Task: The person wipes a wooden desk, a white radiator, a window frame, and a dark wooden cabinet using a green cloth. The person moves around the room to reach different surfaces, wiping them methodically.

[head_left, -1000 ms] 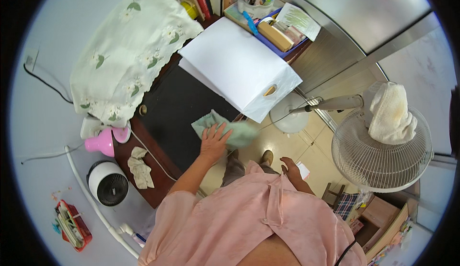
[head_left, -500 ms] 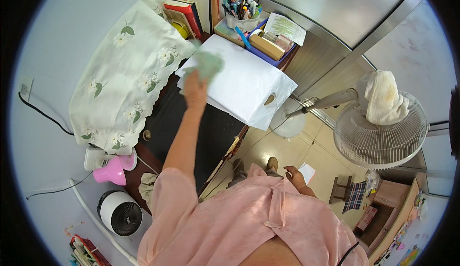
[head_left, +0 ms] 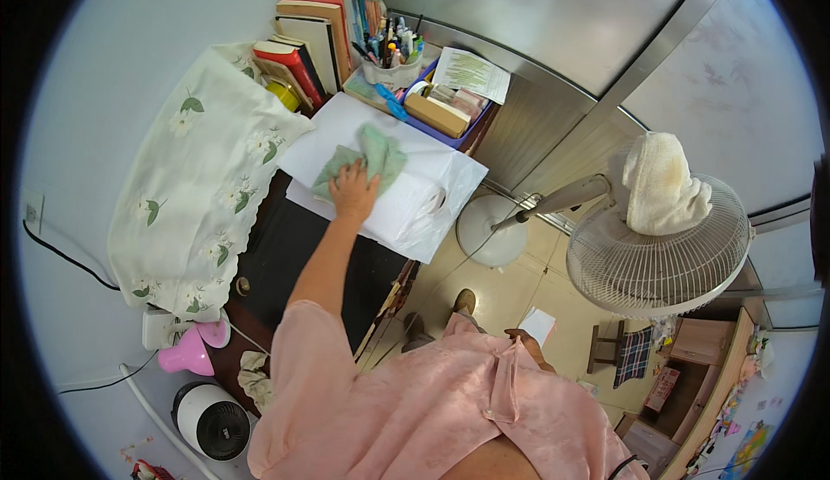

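My left hand (head_left: 353, 193) bears down on a folded pale green cloth (head_left: 380, 153), its fingers bent over the near edge. The cloth lies on white paper sheets (head_left: 324, 130) on the dark desk (head_left: 298, 238). A whitish plastic bag (head_left: 445, 190) with a handle hole spreads from the sheets' right side, rumpled near the hole. Down beside my body, my right hand (head_left: 529, 347) is partly covered by the pink shirt, and its fingers are too dark to read. A white paper (head_left: 537, 324) shows just beyond it.
Books (head_left: 307, 44), a pen holder (head_left: 393, 69) and a blue basket (head_left: 441, 115) line the desk's far side. A flowered cover (head_left: 186, 178) drapes along the left. A standing fan (head_left: 661, 247) with a white cloth (head_left: 661, 186) is at right; a pink lamp (head_left: 186, 355) and small white fan (head_left: 212, 419) sit lower left.
The green cloth and my left hand have shifted from the sheets' far left corner toward their middle. The plastic bag has become more rumpled. My right hand has drawn in toward the shirt. The view has shifted.
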The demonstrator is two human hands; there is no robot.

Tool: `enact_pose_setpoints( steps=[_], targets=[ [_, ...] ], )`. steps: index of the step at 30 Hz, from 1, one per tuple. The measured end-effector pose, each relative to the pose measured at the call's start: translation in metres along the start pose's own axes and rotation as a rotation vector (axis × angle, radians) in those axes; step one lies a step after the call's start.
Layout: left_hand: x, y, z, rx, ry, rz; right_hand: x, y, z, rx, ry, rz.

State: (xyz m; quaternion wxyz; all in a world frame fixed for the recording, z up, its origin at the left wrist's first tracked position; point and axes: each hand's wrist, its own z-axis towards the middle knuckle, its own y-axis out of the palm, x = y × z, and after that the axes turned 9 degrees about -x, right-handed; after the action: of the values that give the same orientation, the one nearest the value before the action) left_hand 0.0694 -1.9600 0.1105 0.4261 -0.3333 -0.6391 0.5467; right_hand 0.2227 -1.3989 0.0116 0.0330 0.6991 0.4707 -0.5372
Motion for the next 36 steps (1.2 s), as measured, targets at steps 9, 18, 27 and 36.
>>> enact_pose_setpoints(
  steps=[9,18,27,36],
  targets=[
    [0.118,0.017,-0.030,-0.066,0.083,-0.071,0.012,-0.042,0.027,-0.077,0.063,-0.037],
    [0.045,-0.022,0.007,0.423,-0.166,-0.550,0.004,-0.068,0.032,-0.059,-0.002,-0.094],
    [0.043,0.017,0.007,0.004,0.157,0.078,0.041,-0.044,0.046,-0.089,0.096,-0.011],
    [-0.072,-0.023,0.079,-0.097,-0.460,-0.038,-0.006,-0.037,0.078,-0.104,0.108,-0.030]
  ],
)
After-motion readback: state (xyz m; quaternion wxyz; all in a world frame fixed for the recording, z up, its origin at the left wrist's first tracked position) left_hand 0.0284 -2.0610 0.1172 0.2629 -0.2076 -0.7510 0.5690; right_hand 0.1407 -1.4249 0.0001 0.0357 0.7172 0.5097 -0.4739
